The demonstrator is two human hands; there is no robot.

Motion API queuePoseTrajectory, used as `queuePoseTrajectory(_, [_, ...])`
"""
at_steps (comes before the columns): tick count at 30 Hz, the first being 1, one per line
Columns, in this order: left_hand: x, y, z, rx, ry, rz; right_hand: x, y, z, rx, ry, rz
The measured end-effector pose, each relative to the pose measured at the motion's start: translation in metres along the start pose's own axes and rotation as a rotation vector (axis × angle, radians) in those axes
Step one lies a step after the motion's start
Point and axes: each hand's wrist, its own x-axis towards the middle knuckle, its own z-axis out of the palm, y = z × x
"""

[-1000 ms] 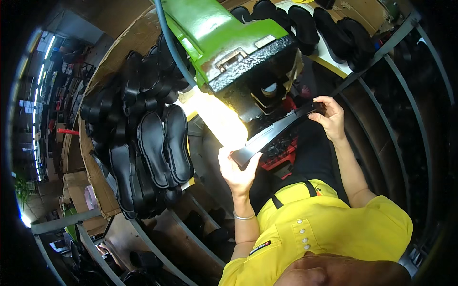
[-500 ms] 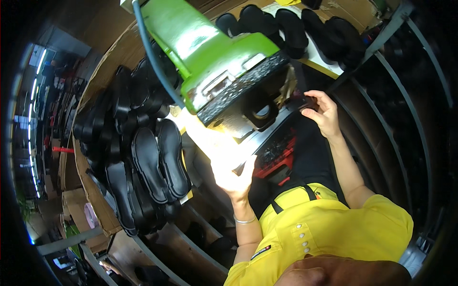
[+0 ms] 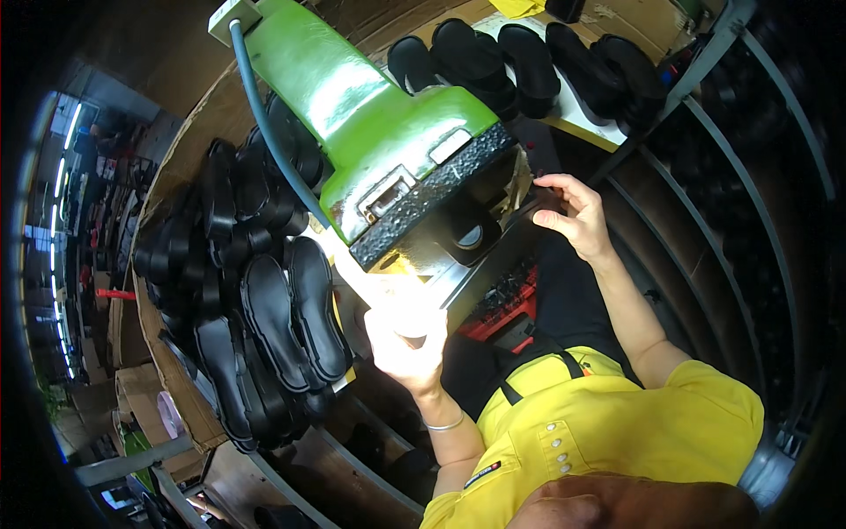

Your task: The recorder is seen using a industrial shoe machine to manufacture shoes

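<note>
A green sewing-type machine head (image 3: 379, 132) with a black lower edge reaches in from the top, over a metal work surface (image 3: 458, 280). My left hand (image 3: 407, 351) is at the left of that surface, under a bright lamp glare that washes out its fingertips. Whatever it touches is lost in the glare. At the right of the machine, my right hand (image 3: 577, 220) has thumb and index finger bent round the end of a dark piece, whose shape blends into the shadow beneath the head.
Black shoe soles (image 3: 269, 322) lie piled in a cardboard box (image 3: 163, 353) at the left. More dark soles (image 3: 533, 70) stand along a pale board (image 3: 582, 119) at the back. A red crate (image 3: 500, 313) shows below the work surface. Racks with grey metal bars (image 3: 718, 167) curve along the right.
My right hand has shifted left, closer to the machine head, and the dark piece is now harder to see. My left hand has moved slightly left and down. The view has tilted a little.
</note>
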Motion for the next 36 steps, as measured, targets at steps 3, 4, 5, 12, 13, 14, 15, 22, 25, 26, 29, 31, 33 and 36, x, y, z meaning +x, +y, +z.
queuePoseTrajectory(3, [0.001, 0.004, -0.003, 0.009, -0.015, -0.019, -0.001, -0.001, 0.000, 0.013, -0.008, -0.016])
queuePoseTrajectory(4, [0.002, 0.006, -0.004, -0.033, -0.003, -0.036, -0.002, -0.002, 0.001, 0.018, -0.014, -0.023])
queuePoseTrajectory(5, [0.002, 0.007, -0.004, -0.074, 0.010, -0.053, -0.003, -0.003, 0.002, 0.028, -0.024, -0.030])
queuePoseTrajectory(12, [-0.001, -0.004, -0.016, -0.166, 0.045, -0.078, -0.003, 0.003, 0.021, 0.150, -0.064, 0.023])
queuePoseTrajectory(13, [-0.005, -0.008, -0.019, -0.167, 0.060, -0.095, -0.003, 0.003, 0.025, 0.181, -0.071, 0.051])
queuePoseTrajectory(14, [-0.010, -0.016, -0.025, -0.162, 0.035, -0.092, -0.003, 0.001, 0.030, 0.212, -0.075, 0.080])
queuePoseTrajectory(15, [-0.011, -0.023, -0.032, -0.162, 0.007, -0.086, -0.004, 0.000, 0.034, 0.239, -0.076, 0.105])
queuePoseTrajectory(22, [0.013, 0.026, -0.024, 0.492, -0.383, -0.049, -0.005, 0.003, 0.048, -0.024, -0.152, -0.032])
queuePoseTrajectory(25, [0.020, 0.026, 0.016, 0.389, -0.352, 0.009, -0.006, 0.005, 0.031, 0.131, -0.105, -0.006])
queuePoseTrajectory(26, [0.019, 0.026, 0.020, 0.387, -0.314, 0.049, -0.004, 0.004, 0.027, 0.107, -0.117, -0.015])
queuePoseTrajectory(29, [0.018, 0.014, 0.025, 0.469, -0.304, 0.162, -0.001, 0.001, 0.020, 0.049, -0.102, -0.016])
queuePoseTrajectory(31, [0.017, -0.001, 0.023, 0.560, -0.335, 0.234, -0.002, -0.002, 0.024, 0.088, -0.101, 0.002])
queuePoseTrajectory(33, [0.015, -0.012, 0.018, 0.678, -0.384, 0.288, -0.003, -0.003, 0.030, 0.080, -0.097, -0.006])
queuePoseTrajectory(36, [0.013, -0.020, 0.006, 0.896, -0.505, 0.296, -0.005, -0.002, 0.038, 0.045, -0.093, -0.004])
